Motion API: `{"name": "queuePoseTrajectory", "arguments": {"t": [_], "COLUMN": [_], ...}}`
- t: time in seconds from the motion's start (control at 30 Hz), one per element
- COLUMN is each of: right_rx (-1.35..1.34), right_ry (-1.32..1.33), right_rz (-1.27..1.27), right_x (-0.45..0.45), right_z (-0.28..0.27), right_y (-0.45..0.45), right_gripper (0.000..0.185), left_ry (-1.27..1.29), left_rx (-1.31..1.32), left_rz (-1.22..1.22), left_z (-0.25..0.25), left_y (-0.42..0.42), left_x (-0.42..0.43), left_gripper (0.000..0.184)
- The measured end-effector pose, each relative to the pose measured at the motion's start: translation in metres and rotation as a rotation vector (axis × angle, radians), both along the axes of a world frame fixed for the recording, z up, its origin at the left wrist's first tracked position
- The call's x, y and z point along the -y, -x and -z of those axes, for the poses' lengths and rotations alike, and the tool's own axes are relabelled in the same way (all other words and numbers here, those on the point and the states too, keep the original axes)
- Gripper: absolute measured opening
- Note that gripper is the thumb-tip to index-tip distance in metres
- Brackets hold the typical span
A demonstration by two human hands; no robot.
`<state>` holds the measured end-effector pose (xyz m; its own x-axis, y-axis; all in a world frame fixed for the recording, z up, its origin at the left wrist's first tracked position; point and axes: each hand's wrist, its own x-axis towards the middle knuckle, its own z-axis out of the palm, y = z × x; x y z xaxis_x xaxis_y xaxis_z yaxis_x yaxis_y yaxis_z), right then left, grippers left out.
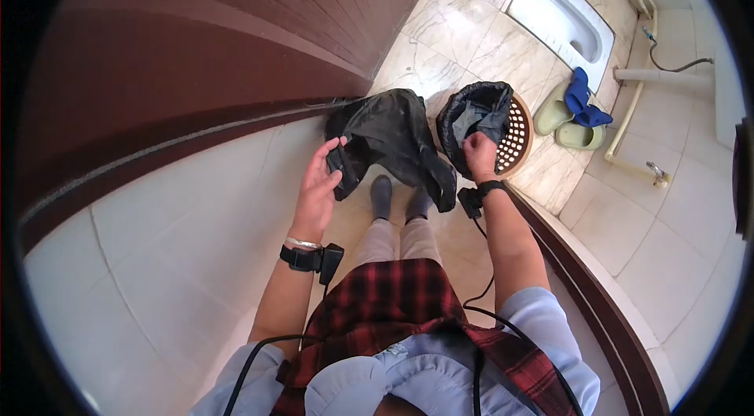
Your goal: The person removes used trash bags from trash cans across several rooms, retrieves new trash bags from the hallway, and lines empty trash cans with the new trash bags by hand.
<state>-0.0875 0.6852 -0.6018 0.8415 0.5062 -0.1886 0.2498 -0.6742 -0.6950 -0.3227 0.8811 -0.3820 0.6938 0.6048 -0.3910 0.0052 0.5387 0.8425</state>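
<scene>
A large black plastic bag hangs loosely in front of the legs, with its left edge gripped between the thumb and fingers of my left hand. To the right stands a brown basket with a pattern of holes, and a black liner bag bulges at its opening. My right hand is closed at the near side of that liner, its fingers curled over the opening. Whatever those fingers hold is too small to make out.
A brown door fills the upper left. Beyond the basket are green slippers, blue slippers and a white squat toilet. Pipes and a tap run along the right wall. A raised brown door sill lies beside my right arm.
</scene>
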Motion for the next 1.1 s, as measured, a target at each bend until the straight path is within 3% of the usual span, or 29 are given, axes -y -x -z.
{"name": "queuePoseTrajectory", "arguments": {"t": [0.1,0.2,0.33,0.43,0.53,0.63,0.77,0.87,0.97,1.1], "right_rx": [-0.049,0.059,0.045,0.041,0.020,-0.018,-0.017,-0.105,-0.154,-0.330], "right_ry": [0.042,0.206,0.199,0.051,-0.185,-0.332,-0.364,-0.518,-0.595,-0.696], "right_rz": [-0.090,-0.392,-0.387,-0.446,-0.259,-0.194,0.076,0.083,0.061,0.186], "right_x": [0.007,0.009,0.008,0.012,0.013,0.014,0.035,0.054,0.072,0.091], "right_z": [-0.012,-0.002,0.013,0.007,-0.013,-0.051,-0.072,-0.094,-0.126,-0.171], "right_y": [0.000,0.018,0.018,0.007,0.000,-0.006,-0.020,-0.036,-0.054,-0.059], "right_gripper": [0.012,0.012,0.006,0.002,0.013,0.013,0.010,0.009,0.006,0.003], "left_ry": [0.020,0.033,0.021,0.025,0.036,-0.026,-0.003,0.036,-0.095,-0.024], "left_rx": [-0.001,0.011,0.006,-0.004,-0.021,-0.024,-0.034,-0.031,-0.089,-0.122], "left_rz": [-0.009,-0.004,-0.018,-0.014,-0.011,0.020,0.013,-0.012,0.069,0.104], "left_z": [0.000,-0.003,-0.005,-0.003,-0.005,0.001,-0.008,-0.013,-0.017,-0.021], "left_y": [0.002,-0.001,-0.004,-0.004,-0.004,-0.003,-0.009,-0.011,-0.014,-0.014], "left_x": [-0.001,0.001,0.002,0.003,0.003,0.002,0.004,0.006,0.007,0.009], "left_gripper": [0.050,0.049,0.048,0.048,0.048,0.048,0.047,0.046,0.046,0.045]}}
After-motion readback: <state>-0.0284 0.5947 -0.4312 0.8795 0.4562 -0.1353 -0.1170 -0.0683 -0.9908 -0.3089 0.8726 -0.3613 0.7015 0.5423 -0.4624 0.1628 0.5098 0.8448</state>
